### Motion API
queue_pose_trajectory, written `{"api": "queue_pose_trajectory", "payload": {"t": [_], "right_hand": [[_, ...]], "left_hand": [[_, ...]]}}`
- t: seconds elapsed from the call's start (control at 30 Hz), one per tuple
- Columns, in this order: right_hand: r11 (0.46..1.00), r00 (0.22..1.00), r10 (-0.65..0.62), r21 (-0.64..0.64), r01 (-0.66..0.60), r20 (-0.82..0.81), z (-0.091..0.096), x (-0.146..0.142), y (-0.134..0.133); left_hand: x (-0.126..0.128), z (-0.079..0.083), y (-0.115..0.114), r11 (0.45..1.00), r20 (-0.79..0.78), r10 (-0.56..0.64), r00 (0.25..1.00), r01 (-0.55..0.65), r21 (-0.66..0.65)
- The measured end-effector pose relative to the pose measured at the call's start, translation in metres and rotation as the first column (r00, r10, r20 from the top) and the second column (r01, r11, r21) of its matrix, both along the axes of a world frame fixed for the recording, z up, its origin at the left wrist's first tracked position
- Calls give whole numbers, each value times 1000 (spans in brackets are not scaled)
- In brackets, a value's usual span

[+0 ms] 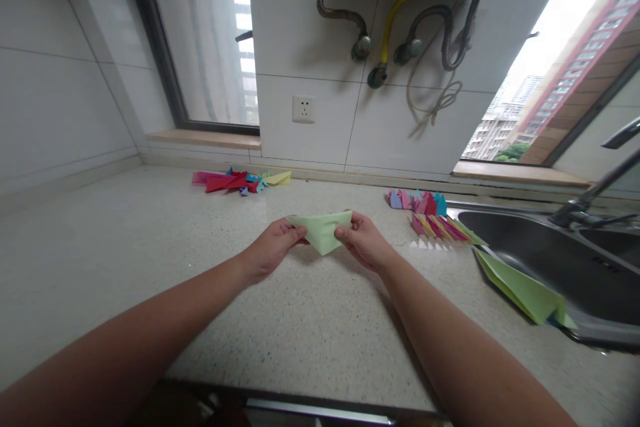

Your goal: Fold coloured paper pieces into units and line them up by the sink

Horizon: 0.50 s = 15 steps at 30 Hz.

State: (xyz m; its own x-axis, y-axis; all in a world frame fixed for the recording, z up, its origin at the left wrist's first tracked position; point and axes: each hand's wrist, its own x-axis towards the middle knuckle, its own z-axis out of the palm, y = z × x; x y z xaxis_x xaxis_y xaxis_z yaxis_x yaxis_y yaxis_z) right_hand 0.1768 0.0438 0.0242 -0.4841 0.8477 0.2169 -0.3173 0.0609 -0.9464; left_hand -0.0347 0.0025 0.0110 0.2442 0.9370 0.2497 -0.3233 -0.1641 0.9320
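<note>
A pale green sheet of folded paper (323,232) is stretched between my two hands, just above the speckled countertop (300,327). Its upper edge runs nearly straight and its lower part comes down to a point. My left hand (273,247) pinches the left corner between thumb and fingers. At the right corner, my right hand (365,239) grips it, the thumb lying on the front face. The fingers behind the paper are partly hidden.
Coloured folded papers (235,181) lie in a pile at the back left. Rows of folded paper pieces (440,227) stand by the sink (530,253) on the right. A larger green folded paper (523,283) rests over the sink's rim. A faucet (595,193) rises behind.
</note>
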Motion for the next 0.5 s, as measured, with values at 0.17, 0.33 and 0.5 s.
{"api": "queue_pose_trajectory", "payload": {"t": [0.17, 0.33, 0.5], "right_hand": [[999, 999, 33, 27, -33, -3, -2, 4, 4], [992, 985, -77, 113, 61, 152, -8, 20, 14], [939, 950, -245, 293, 183, 194, -6, 24, 16]], "left_hand": [[-1, 1, 0, 1000, -43, 17, 999, -16, 27], [-5, -3, 3, 984, -179, 174, 968, -167, 54], [-6, -6, 8, 974, -198, 228, 953, -221, 57]]}}
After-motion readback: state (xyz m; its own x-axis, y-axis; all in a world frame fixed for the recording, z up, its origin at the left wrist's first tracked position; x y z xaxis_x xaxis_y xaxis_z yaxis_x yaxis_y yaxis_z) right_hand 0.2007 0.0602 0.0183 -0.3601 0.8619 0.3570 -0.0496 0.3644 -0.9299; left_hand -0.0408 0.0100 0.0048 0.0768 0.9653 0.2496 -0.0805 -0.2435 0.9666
